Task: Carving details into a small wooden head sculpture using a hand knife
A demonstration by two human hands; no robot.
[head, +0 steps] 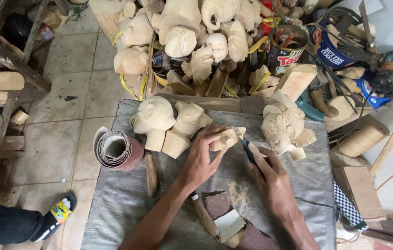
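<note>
Near edge first: sandpaper scraps and a pale wood offcut lie on the grey cloth-covered surface, with a dusting of sawdust between your forearms. A wooden tool handle lies left of them, and a sandpaper roll sits at the left edge.

Your left hand is curled around the small wood carving, fingers wrapped over the top and thumb under, pinning it against the surface mid-table. Your right hand is closed around a dark carving tool, its tip touching the carving's right end.

Handling, as a judgement: raw pale wood, so light, stiff and dry, not slippery. The thin projecting details look fragile and likely to chip or snap under side load. Grip the thick body, as you do now, and keep your fingers off the fine end and away from the tool's line.

Further back: a smooth bald head carving and a faceted bust stand just left of your left hand. A detailed crowned head carving stands just beyond your right hand. Far side: a pile of rough carved blanks, a tin of tools and a power tool far right.
</note>
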